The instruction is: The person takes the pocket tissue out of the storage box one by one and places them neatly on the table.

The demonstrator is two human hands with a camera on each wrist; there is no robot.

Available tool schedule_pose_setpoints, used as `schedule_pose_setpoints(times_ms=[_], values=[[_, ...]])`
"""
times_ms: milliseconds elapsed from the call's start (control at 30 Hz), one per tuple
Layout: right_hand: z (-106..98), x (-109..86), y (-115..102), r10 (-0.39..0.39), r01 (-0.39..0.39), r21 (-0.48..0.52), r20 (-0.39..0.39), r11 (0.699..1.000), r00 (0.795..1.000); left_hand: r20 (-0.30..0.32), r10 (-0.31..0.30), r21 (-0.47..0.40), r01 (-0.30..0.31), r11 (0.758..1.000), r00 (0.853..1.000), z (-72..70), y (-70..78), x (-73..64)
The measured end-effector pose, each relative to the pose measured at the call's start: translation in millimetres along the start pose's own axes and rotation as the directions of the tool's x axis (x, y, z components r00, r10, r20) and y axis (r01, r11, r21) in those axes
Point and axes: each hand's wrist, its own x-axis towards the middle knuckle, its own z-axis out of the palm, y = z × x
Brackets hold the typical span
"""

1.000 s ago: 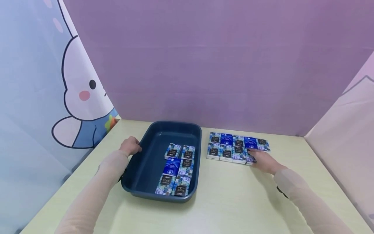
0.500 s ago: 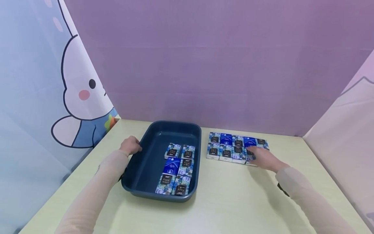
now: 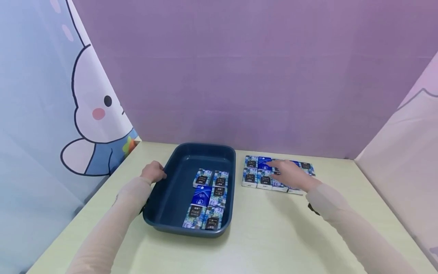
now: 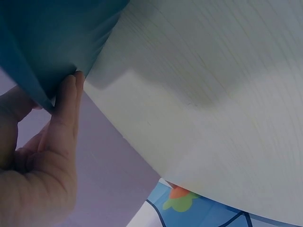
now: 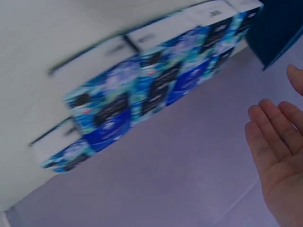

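Observation:
A dark blue deep tray [image 3: 183, 173] stands left of centre in the head view. My left hand [image 3: 154, 172] holds its left rim, thumb on one side and fingers on the other, as the left wrist view shows at the tray wall [image 4: 61, 38]. Small tissue packs [image 3: 218, 196] lie inside, along the tray's right half, in two columns. To the right, two rows of tissue packs [image 3: 250, 177] lie side by side on the table. Above these rows hovers my right hand [image 3: 292, 176], hiding some of them; in the right wrist view its fingers [image 5: 266, 137] are extended and hold nothing.
The pale table [image 3: 260, 232] carries the tray and packs. A purple cloth wall [image 3: 239, 76] rises right behind them. Cloths with cartoon prints [image 3: 99, 114] hang on the left and right sides.
My right hand has moved left and up from the right end of the pack rows, where a front-row pack now sits against its neighbours. My left hand and the tray stayed put.

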Motion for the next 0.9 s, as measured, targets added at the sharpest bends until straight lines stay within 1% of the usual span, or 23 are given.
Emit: schedule_pose_setpoints(times_ms=[167,233,333,433,600,700,800,900], values=[[-0.9,22.4,-32.7,-0.068,0.068,0.01,-0.002,0.998,0.998,0.002,-0.002,-0.012,0.002,1.0,1.0,-0.5,-4.6,1.2],[0.0,30.6,-47.0,-0.091,0.091,-0.005,-0.005,0.996,0.996,-0.004,0.006,-0.008,-0.006,1.0,1.0,-0.4,-4.5,0.2],[1.7,42.3,-68.3,-0.101,0.101,-0.012,0.004,0.995,0.995,-0.006,0.009,-0.001,-0.009,1.0,1.0,-0.7,-1.1,-2.1],[4.7,55.2,-85.2,-0.117,0.118,-0.033,0.021,0.992,0.993,-0.011,0.015,0.005,-0.015,1.0,1.0,-1.7,2.6,-4.0],[9.3,78.6,-105.7,-0.148,0.15,-0.047,0.054,0.988,0.988,-0.021,0.013,0.021,-0.013,1.0,1.0,-1.4,6.2,-3.3],[11.4,92.6,-115.7,-0.169,0.172,-0.047,0.058,0.984,0.984,-0.028,0.013,0.032,-0.012,0.999,1.0,-0.4,5.9,-1.2],[13.8,107.2,-125.5,-0.182,0.183,-0.02,0.061,0.983,0.981,-0.035,0.008,0.039,-0.007,0.999,0.999,0.5,3.3,0.7],[18.9,121.6,-134.8,-0.175,0.174,0.026,0.066,0.984,0.982,-0.032,0.001,0.036,0.0,0.999,0.999,0.9,0.2,2.0]])
